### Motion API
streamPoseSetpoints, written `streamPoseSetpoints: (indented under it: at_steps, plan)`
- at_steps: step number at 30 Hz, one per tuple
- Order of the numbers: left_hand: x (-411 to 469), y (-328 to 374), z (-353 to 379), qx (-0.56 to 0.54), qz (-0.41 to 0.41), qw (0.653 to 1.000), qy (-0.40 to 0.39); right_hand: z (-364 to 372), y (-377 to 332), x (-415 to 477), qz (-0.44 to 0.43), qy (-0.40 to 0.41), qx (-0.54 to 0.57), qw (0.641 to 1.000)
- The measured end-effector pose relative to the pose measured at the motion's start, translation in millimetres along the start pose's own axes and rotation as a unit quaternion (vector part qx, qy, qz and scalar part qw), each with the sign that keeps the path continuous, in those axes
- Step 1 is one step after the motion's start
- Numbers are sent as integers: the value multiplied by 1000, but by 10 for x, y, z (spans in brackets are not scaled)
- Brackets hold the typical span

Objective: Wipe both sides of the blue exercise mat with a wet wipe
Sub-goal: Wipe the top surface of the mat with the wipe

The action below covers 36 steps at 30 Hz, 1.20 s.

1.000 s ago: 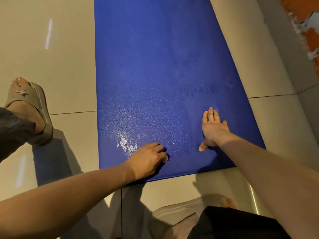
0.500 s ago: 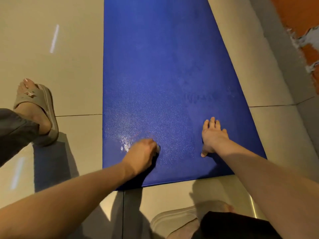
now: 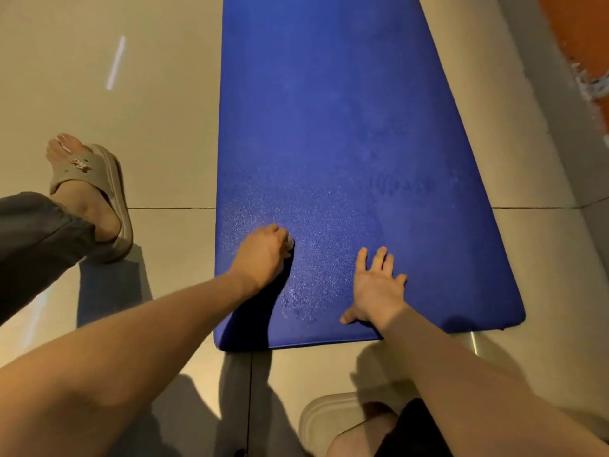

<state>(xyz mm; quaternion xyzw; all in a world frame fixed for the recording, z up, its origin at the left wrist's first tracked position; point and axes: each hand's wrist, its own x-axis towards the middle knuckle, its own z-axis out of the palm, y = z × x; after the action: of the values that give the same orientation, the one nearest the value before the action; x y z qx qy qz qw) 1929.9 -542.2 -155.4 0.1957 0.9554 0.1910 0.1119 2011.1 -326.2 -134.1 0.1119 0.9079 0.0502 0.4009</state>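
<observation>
Just one mat (image 3: 329,127), one wipe (image 3: 289,242).

A second ago the left hand (image 3: 263,255) worked close to the near edge of the blue textured foam exercise mat (image 3: 329,127). It has since slid toward 12 o'clock, away from that edge and a touch toward 9, dragging the small white wet wipe (image 3: 290,243) with it. The glistening wet patch (image 3: 296,301) that shone at the hand's 9 o'clock now shows at its 5 o'clock. The right hand (image 3: 375,288) has shifted toward 9 o'clock, further from the mat's near right corner, and its fingers (image 3: 382,258), earlier pressed together, are now fanned apart.
</observation>
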Motion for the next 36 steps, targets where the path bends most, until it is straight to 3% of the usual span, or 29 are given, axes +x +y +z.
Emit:
streamPoseSetpoints:
  at_steps: [4, 8, 12, 14, 17, 20, 22, 26, 31, 33, 36]
  plan:
    - [-461, 189, 218, -83, 24, 995, -47, 38, -5, 19, -6, 18, 1, 1000]
    - [-775, 204, 348, -47, 184, 974, -124, 11, -57, 28, -1, 17, -3, 1000]
    - [-531, -33, 213, 71, 335, 931, -124, 1, -92, 31, 3, 13, -14, 1000]
    - [-295, -177, 67, 88, 292, 950, -69, 4, -90, 23, 1, 18, -13, 1000]
    - [-90, -304, -145, 70, 114, 991, 16, 2, -71, -4, -7, 22, -9, 1000]
    - [-177, -203, -79, 33, 14, 999, 30, -9, -65, -13, -7, 20, -13, 1000]
    - [-401, -63, 61, 8, 27, 1000, -9, -20, -78, -8, -4, 19, -18, 1000]
    - [-925, 42, 237, -1, 192, 973, -131, -37, -96, -3, -1, 15, -18, 1000]
    - [-673, -262, 129, 133, 360, 918, -105, -35, -108, 2, 4, 9, -14, 1000]
    - [-437, -426, 21, 149, 318, 934, -59, -33, -102, 3, 3, 8, -9, 1000]
    - [-239, -536, -157, 128, 158, 979, 1, -34, -92, -9, 3, 8, -9, 1000]
